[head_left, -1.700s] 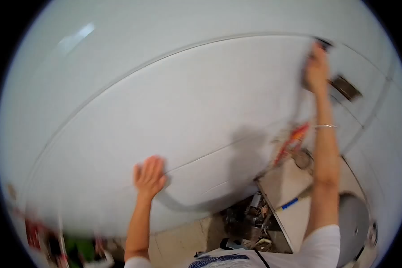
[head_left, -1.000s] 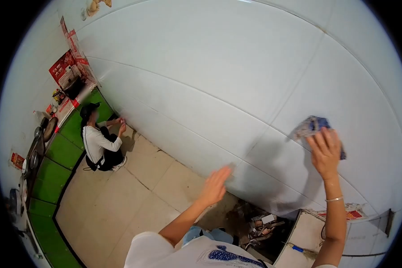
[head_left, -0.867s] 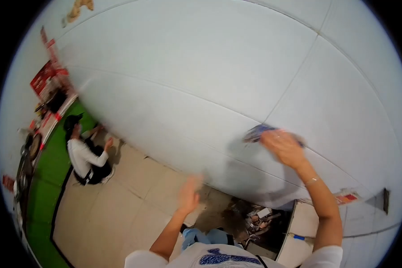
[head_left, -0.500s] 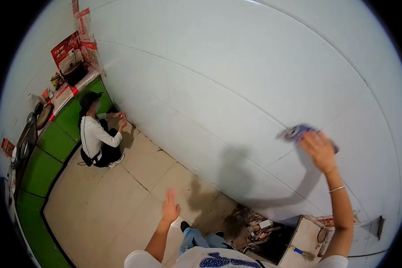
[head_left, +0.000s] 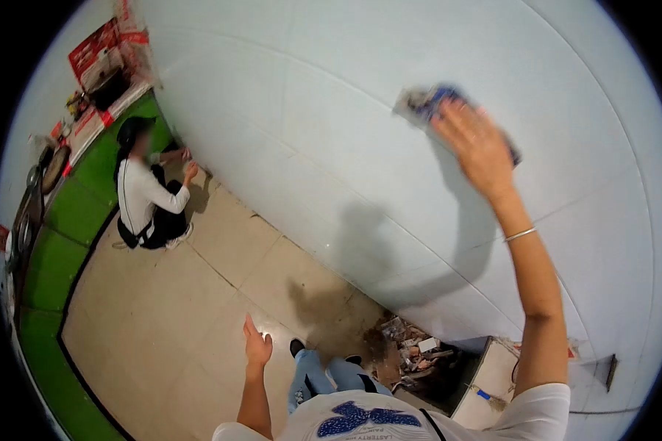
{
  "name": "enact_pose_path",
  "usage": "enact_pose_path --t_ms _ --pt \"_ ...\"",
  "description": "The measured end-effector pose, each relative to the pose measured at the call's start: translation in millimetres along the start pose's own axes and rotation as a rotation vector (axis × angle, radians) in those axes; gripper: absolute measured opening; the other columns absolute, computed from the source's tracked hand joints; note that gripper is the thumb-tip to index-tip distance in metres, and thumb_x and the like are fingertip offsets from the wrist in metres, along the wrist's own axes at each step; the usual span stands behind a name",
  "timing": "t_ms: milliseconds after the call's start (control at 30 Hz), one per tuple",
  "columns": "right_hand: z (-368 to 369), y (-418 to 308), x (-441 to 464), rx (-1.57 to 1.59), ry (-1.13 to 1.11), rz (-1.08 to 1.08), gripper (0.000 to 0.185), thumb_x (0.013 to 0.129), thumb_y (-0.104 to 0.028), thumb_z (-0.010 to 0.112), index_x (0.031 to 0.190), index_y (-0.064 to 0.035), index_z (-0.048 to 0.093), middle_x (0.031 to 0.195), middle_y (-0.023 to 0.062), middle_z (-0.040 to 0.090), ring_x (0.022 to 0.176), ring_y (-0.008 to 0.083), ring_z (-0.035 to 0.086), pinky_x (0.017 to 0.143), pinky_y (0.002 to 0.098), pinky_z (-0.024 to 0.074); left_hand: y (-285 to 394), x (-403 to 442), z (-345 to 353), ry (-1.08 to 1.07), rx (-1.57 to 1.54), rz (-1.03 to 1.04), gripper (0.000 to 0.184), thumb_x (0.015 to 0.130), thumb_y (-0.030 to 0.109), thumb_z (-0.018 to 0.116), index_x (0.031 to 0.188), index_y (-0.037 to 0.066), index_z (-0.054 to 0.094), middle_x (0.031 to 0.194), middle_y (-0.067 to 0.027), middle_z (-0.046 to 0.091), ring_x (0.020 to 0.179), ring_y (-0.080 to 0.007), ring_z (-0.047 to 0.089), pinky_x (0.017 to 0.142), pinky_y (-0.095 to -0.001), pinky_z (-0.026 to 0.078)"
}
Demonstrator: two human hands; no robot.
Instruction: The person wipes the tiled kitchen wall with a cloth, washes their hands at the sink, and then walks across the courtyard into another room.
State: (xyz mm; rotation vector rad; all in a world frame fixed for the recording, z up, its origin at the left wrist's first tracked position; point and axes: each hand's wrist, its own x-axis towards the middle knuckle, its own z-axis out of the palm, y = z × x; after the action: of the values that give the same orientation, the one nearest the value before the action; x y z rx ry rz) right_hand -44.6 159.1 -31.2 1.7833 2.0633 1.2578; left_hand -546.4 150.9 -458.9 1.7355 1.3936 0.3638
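My right hand (head_left: 480, 153) presses a blue and grey cloth (head_left: 440, 98) flat against the pale tiled wall (head_left: 301, 125), arm raised and fingers stretched over it. Part of the cloth is hidden beneath the palm, and its edges stick out on both sides. Low above the floor, my left hand (head_left: 257, 347) hangs free with its fingers extended, touching nothing.
Another person (head_left: 148, 187) crouches by the wall at left, hands near its base. Green cabinets (head_left: 62, 264) carry pots and pans on the counter along the left. Near my feet lies a heap of scraps (head_left: 417, 350), beside a whitish ledge (head_left: 485, 382) with a blue-handled brush (head_left: 482, 393).
My right hand has slid the cloth up and left along the wall, with the arm reaching higher. The left hand appears slightly lower and farther left. The camera view has shifted a little.
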Motion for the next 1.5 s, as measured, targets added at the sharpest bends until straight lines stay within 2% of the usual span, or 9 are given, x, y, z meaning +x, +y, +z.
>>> enact_pose_path --t_ms 267,433,767,867,1000,1133,1200,1367,1500 --pt "117 -133 -81 0.135 -0.394 -0.301 0.042 0.086 -0.011 0.043 0.127 -0.0085 0.05 0.141 0.0045 0.04 0.131 0.0164 0.034 0.112 0.0366 0.0206 -31 8 -36 0.111 -0.043 -0.05 0.083 0.079 0.0 0.056 0.145 0.01 0.007 0.138 -0.0215 0.029 0.097 -0.0321 0.059 0.081 -0.041 0.049" --pt "109 -147 -110 0.238 -0.45 -0.132 0.04 0.085 -0.011 0.046 0.124 -0.0115 0.054 0.139 0.0041 0.043 0.13 0.0168 0.038 0.11 0.0394 0.0256 -82 -26 -66 0.277 -0.017 -0.162 0.085 0.079 0.0 0.057 0.146 0.013 0.005 0.136 -0.0208 0.033 0.094 -0.0284 0.058 0.08 -0.0396 0.049" --pt "110 -148 115 0.231 0.001 0.125 0.046 0.081 -0.002 0.049 0.126 -0.0099 0.053 0.137 0.0068 0.046 0.126 0.0187 0.043 0.107 0.0388 0.0294 -85 52 -116 0.414 0.139 -0.169 0.083 0.08 -0.002 0.056 0.146 0.008 0.006 0.14 -0.0262 0.026 0.09 -0.0267 0.06 0.081 -0.0333 0.049" --pt "156 -182 165 0.273 -0.026 0.089 0.043 0.085 -0.009 0.047 0.128 -0.0096 0.051 0.141 0.0066 0.041 0.132 0.0181 0.036 0.11 0.0392 0.0235 -26 97 -129 0.328 -0.173 -0.198 0.08 0.082 -0.002 0.054 0.146 0.006 0.007 0.142 -0.0255 0.026 0.091 -0.0243 0.06 0.082 -0.0321 0.048" --pt "235 -248 151 -0.126 -0.326 -0.289 0.043 0.091 -0.021 0.039 0.132 -0.0099 0.047 0.146 0.0038 0.033 0.138 0.0179 0.023 0.113 0.0408 0.0143 17 145 -147 0.347 -0.286 -0.109 0.078 0.084 -0.001 0.052 0.146 0.007 0.006 0.142 -0.0247 0.027 0.092 -0.022 0.06 0.082 -0.0319 0.048" --pt "287 -284 41 0.095 -0.571 -0.434 0.041 0.091 -0.019 0.041 0.128 -0.0066 0.049 0.144 0.0041 0.036 0.134 0.0188 0.029 0.114 0.0393 0.0161 4 174 -171 0.391 -0.344 -0.085 0.078 0.084 -0.003 0.052 0.146 0.008 0.005 0.142 -0.024 0.027 0.09 -0.0201 0.06 0.079 -0.0306 0.048" --pt "299 -278 -15 0.498 -0.499 -0.091 0.041 0.087 -0.015 0.044 0.128 -0.0092 0.051 0.142 0.0043 0.039 0.13 0.0184 0.037 0.111 0.0393 0.0231 -21 183 -188 0.329 -0.344 -0.152 0.078 0.084 -0.004 0.052 0.146 0.008 0.006 0.143 -0.0231 0.026 0.096 -0.0212 0.058 0.079 -0.0295 0.049" --pt "182 -182 81 0.265 -0.474 0.001 0.045 0.081 -0.01 0.047 0.126 -0.0129 0.053 0.139 0.0041 0.044 0.123 0.0187 0.046 0.103 0.0432 0.0346 -111 207 -236 0.259 -0.173 -0.119 0.079 0.083 -0.005 0.052 0.146 0.006 0.006 0.149 -0.0197 0.019 0.124 -0.0281 0.039 0.078 -0.0275 0.048" --pt "150 -143 228 -0.02 -0.042 0.179 0.055 0.073 0.006 0.051 0.122 -0.0179 0.058 0.133 0.004 0.051 0.121 0.0222 0.049 0.101 0.0445 0.0345 -107 246 -264 0.287 -0.046 -0.047 0.078 0.084 -0.004 0.053 0.146 0.007 0.007 0.147 -0.0201 0.021 0.115 -0.0265 0.048 0.08 -0.0293 0.048"
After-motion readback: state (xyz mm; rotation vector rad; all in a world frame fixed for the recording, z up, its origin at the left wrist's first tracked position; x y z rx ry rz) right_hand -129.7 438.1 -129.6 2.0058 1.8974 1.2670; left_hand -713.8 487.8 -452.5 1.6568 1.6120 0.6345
